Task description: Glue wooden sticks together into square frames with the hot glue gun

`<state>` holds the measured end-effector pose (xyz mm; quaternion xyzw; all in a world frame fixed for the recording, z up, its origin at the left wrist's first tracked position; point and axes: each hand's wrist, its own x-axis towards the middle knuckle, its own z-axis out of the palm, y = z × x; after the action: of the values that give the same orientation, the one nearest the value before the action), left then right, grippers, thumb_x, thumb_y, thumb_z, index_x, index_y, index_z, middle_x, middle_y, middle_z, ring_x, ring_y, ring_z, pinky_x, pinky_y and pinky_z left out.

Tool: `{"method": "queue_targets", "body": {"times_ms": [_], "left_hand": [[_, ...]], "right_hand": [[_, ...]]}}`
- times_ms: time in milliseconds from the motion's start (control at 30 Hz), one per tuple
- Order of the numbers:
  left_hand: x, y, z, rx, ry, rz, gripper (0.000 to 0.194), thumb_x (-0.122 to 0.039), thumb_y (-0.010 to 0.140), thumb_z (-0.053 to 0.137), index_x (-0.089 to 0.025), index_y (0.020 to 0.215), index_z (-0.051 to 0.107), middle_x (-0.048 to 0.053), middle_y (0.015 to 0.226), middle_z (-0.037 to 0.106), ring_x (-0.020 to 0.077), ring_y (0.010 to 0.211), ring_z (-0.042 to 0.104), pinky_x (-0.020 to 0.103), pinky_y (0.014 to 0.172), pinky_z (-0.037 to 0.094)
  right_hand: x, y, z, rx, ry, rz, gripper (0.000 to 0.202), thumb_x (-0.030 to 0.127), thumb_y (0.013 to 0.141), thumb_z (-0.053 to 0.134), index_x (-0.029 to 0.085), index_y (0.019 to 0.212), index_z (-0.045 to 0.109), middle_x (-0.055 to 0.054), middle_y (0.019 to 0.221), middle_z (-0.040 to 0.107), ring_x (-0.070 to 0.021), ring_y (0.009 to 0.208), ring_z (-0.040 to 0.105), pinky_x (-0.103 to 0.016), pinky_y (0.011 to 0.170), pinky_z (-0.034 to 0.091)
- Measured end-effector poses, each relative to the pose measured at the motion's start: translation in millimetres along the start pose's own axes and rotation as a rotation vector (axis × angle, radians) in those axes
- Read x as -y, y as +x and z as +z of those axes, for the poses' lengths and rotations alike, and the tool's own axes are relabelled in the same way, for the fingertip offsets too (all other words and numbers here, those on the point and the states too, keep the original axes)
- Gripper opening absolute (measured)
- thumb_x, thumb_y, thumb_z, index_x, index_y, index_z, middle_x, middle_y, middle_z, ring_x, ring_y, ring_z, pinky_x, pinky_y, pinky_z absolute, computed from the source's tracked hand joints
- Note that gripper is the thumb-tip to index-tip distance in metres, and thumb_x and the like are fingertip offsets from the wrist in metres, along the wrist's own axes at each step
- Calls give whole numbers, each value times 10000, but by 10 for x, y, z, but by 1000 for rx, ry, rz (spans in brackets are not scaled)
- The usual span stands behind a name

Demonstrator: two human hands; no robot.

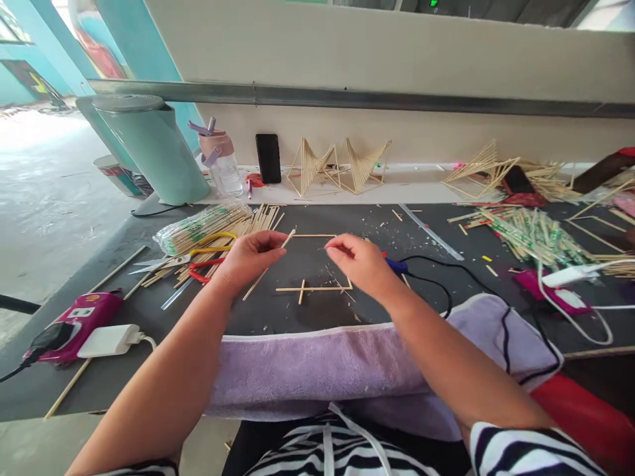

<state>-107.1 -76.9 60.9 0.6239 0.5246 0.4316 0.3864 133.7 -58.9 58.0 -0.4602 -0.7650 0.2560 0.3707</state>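
My left hand (253, 258) pinches a thin wooden stick (269, 268), which slants from its upper tip, whitish at the end, down to the left. Close by on the right is my right hand (358, 259), with thumb and fingertips pressed together; a fine thread-like wisp shows at the tips, too small to name. Between and below the hands lies a frame of joined sticks (322, 289) on the dark table, a short stick (301, 291) crossing its near side. Partly hidden behind my right hand is a blue tool with a black cord (397, 266), perhaps a glue gun.
Scissors (198, 258) and a bagged bundle of sticks (203, 225) lie left. Behind stand a bottle (221, 158), a phone (268, 158) and stick models (340, 165). A purple towel (317, 363) covers the near edge. Another person's arm (602, 172) reaches in at right.
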Motion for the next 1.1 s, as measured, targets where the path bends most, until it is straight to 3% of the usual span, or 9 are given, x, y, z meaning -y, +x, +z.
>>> {"method": "queue_targets", "body": {"times_ms": [67, 167, 300, 433, 567, 900, 1100], "left_hand": [[-66, -51, 33, 5, 185, 107, 248, -300, 783, 660, -157, 975, 723, 31, 830, 695, 124, 712, 583, 230, 642, 436], [-138, -120, 98, -5, 374, 276, 190, -269, 821, 622, -164, 939, 728, 35, 836, 692, 121, 718, 582, 230, 644, 431], [-152, -169, 194, -11, 449, 452, 167, -229, 861, 578, -181, 933, 720, 35, 840, 695, 122, 761, 605, 229, 697, 452], [-126, -172, 259, 5, 447, 514, 167, -204, 872, 555, -180, 929, 710, 32, 825, 690, 119, 754, 605, 225, 694, 459], [-148, -194, 308, 22, 436, 481, 162, -202, 871, 562, -166, 921, 711, 26, 819, 699, 107, 738, 605, 211, 692, 455], [-206, -242, 397, 103, 295, 200, 194, -233, 852, 541, -155, 898, 712, -20, 643, 621, 76, 558, 514, 177, 554, 408], [-221, -254, 439, 105, 300, 195, 185, -225, 837, 541, -167, 874, 712, -20, 642, 610, 75, 563, 501, 171, 531, 385]], "right_hand": [[65, 5, 185, 24, 116, -9, 218, 325, 846, 574, 168, 973, 657, -43, 832, 681, -148, 731, 612, -284, 693, 485], [77, -11, 271, 65, 185, -42, 269, 352, 846, 594, 156, 1024, 640, -45, 860, 668, -136, 740, 594, -269, 689, 473], [75, -41, 242, 116, 250, -58, 233, 387, 874, 569, 179, 951, 639, -18, 796, 651, -117, 677, 562, -244, 627, 439], [64, -54, 250, 96, 236, -96, 227, 383, 914, 514, 191, 877, 630, 7, 713, 601, -104, 625, 517, -237, 613, 406], [33, -69, 255, 112, 252, -97, 273, 396, 946, 457, 189, 825, 588, 12, 681, 569, -103, 619, 508, -236, 611, 397], [-83, -93, 240, 95, 160, -283, 248, 326, 975, 365, 195, 878, 552, -18, 763, 588, -134, 713, 538, -267, 686, 408], [-68, -139, 257, 20, 77, -263, 202, 275, 931, 371, 210, 789, 498, -12, 711, 561, -143, 666, 515, -274, 650, 390]]}}
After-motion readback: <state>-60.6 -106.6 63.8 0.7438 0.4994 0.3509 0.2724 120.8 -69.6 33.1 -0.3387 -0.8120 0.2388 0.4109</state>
